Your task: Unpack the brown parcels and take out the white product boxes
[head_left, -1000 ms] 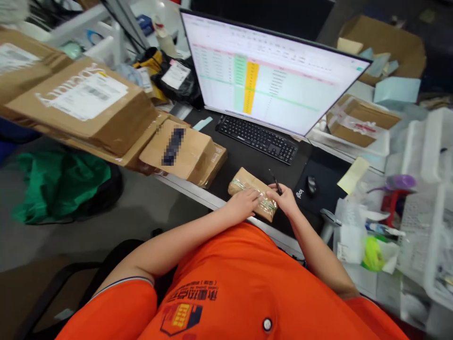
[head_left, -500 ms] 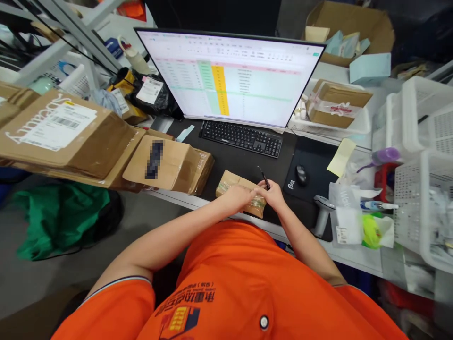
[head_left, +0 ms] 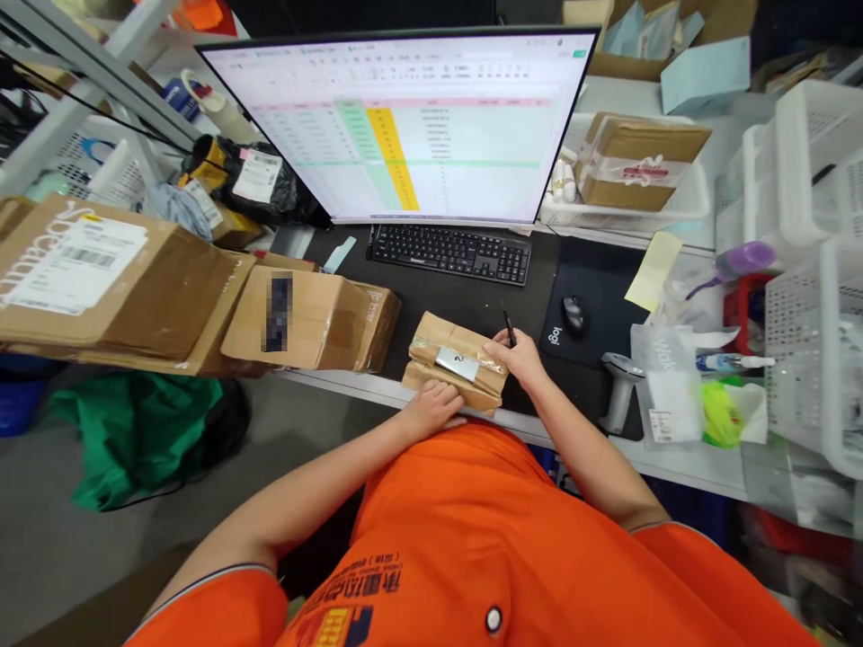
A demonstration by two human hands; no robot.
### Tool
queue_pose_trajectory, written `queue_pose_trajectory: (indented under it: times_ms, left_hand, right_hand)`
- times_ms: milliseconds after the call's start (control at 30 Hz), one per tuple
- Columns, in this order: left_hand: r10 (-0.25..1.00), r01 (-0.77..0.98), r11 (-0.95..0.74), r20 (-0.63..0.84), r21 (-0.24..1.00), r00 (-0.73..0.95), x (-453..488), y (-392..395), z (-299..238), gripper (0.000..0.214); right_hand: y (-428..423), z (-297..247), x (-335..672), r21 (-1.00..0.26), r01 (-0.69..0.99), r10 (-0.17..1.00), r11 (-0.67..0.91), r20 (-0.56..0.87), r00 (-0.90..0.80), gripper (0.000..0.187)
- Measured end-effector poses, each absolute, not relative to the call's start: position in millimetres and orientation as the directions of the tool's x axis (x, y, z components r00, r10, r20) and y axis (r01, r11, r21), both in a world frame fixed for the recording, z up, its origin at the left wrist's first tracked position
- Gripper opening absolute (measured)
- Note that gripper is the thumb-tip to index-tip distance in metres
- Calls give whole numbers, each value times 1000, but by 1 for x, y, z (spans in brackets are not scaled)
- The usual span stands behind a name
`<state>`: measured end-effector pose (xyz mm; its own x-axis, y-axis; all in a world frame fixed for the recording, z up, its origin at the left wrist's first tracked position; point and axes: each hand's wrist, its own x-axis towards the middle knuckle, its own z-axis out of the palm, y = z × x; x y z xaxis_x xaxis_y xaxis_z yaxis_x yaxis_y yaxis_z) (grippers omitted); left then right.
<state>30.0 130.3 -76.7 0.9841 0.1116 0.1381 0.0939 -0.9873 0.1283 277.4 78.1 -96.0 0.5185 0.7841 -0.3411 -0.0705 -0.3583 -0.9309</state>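
In front of me a small brown cardboard box (head_left: 428,332) lies on the black desk mat, shiny tape on its surface. Its top is parted, and a silver-grey item (head_left: 458,363) with a dark mark shows in the gap. My left hand (head_left: 433,409) has its fingers curled over the box's near flap. At the box's right end, my right hand (head_left: 522,359) is closed round a slim black tool (head_left: 508,325) that points up; whether it is a pen or a knife I cannot tell. Some of those fingers also touch the box.
A keyboard (head_left: 450,254) and monitor (head_left: 404,135) stand behind the box. Larger cardboard boxes (head_left: 289,319) are at the left. To the right are a mouse (head_left: 573,314), a barcode scanner (head_left: 618,391), a plastic bag (head_left: 661,377) and white baskets (head_left: 796,341).
The box's top has come apart, and the silver-grey item inside now shows. My left hand has moved left and toward me, onto the near flap. My right hand still holds the slim black tool.
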Motion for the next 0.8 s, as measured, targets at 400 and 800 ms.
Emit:
queue_pose_trajectory:
  times_ms: [400, 800]
  left_hand:
    - [3, 16, -997, -165, 76, 986, 109, 209, -31, 63]
    - [-29, -19, -999, -240, 46, 970, 85, 172, -33, 56]
  right_hand:
    - [1, -83, 283, -835, 485, 841, -259, 52, 539, 40]
    - [-44, -45, 296, -44, 983, 979, 179, 111, -173, 31]
